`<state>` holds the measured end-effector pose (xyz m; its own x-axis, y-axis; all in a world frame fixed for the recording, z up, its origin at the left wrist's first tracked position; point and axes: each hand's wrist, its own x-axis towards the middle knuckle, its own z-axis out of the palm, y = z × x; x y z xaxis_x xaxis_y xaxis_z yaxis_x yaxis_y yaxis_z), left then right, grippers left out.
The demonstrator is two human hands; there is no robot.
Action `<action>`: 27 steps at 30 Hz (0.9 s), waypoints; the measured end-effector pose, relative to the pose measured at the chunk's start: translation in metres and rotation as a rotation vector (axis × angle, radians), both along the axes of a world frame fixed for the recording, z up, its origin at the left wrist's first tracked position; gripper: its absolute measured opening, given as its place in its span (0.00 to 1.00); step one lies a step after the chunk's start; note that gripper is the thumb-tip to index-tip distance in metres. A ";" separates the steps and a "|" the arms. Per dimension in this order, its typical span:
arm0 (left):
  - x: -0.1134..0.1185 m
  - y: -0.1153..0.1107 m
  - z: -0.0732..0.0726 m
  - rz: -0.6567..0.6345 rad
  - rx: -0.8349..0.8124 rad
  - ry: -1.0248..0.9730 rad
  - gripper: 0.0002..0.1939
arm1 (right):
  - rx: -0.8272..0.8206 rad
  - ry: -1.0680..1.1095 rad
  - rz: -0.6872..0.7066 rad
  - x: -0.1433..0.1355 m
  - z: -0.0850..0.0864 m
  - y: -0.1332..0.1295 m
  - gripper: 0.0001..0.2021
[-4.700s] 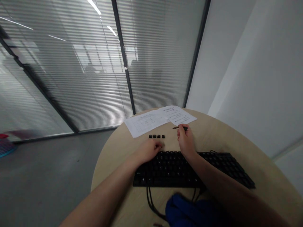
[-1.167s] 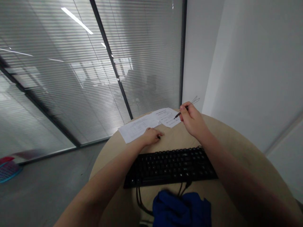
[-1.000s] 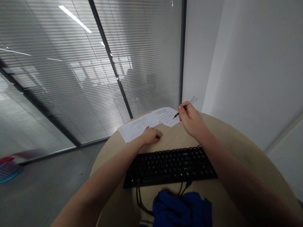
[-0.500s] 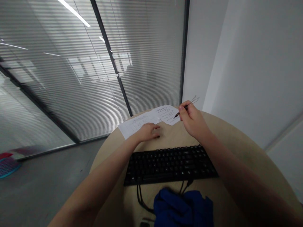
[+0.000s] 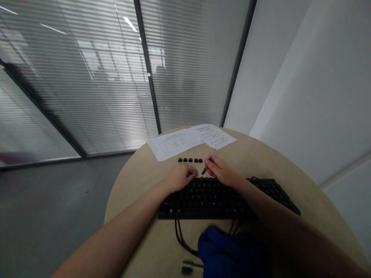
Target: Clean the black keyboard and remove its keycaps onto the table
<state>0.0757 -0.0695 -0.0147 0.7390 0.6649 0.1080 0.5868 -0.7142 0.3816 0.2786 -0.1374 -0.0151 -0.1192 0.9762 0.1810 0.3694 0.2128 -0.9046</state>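
Striped blinds (image 5: pixel 101 104) cover a glass partition split by a dark frame bar (image 5: pixel 149 73), with a plain white wall (image 5: pixel 313 96) to the right and grey floor (image 5: pixel 58 216) showing at the left. Near them stands a round, pale wooden counter (image 5: pixel 130 185), and toward its far edge lie two overlapping sheets of printed paper, the left sheet (image 5: pixel 174 146) and the right sheet (image 5: pixel 219 137). Just in front of the papers, five small black keys (image 5: pixel 190 160) sit in a short row, apart from the black keyboard (image 5: pixel 203 200) that lies across the middle of the counter. The left hand (image 5: pixel 181 177) rests at the back left part of the keyboard with its fingers bent inward; whether its grip holds anything I cannot tell. The right hand (image 5: pixel 220 170) is close beside it, its grip pinching a thin tool (image 5: pixel 204 170), dark end slanting down to the keyboard's back edge and thin wires rising toward the papers. Whether that dark end touches the keyboard is too small to tell. The right forearm (image 5: pixel 261 206) crosses above the keyboard and hides part of it. Nearest the viewer are black cables (image 5: pixel 182 241), a small plug (image 5: pixel 187 268) and a bunched blue cloth (image 5: pixel 223 251).
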 end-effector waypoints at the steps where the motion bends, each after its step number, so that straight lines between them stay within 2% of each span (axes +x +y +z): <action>1: 0.000 0.000 -0.001 -0.007 -0.006 0.002 0.10 | -0.007 -0.013 -0.008 0.000 -0.006 0.000 0.15; 4: -0.001 0.001 -0.001 -0.022 -0.045 -0.005 0.11 | -0.018 -0.029 -0.036 0.001 -0.017 -0.001 0.16; 8: -0.002 0.004 -0.002 -0.041 -0.099 0.006 0.12 | -0.051 -0.020 -0.036 0.002 -0.021 -0.002 0.16; 12: -0.001 0.004 -0.005 -0.041 -0.111 0.000 0.12 | -0.075 -0.103 -0.005 0.002 -0.016 -0.005 0.15; 17: -0.001 0.002 -0.003 -0.043 -0.120 -0.006 0.12 | 0.093 -0.346 0.015 -0.005 -0.005 -0.013 0.09; 20: -0.001 0.002 -0.004 -0.035 -0.118 -0.003 0.12 | 0.128 -0.405 0.044 -0.008 -0.002 -0.016 0.09; 24: -0.002 0.004 -0.006 -0.031 -0.103 0.000 0.12 | 0.158 -0.386 0.024 -0.007 -0.006 -0.016 0.08; 27: -0.002 0.004 -0.005 -0.033 -0.121 -0.001 0.11 | 0.141 -0.251 -0.038 -0.002 -0.015 -0.014 0.09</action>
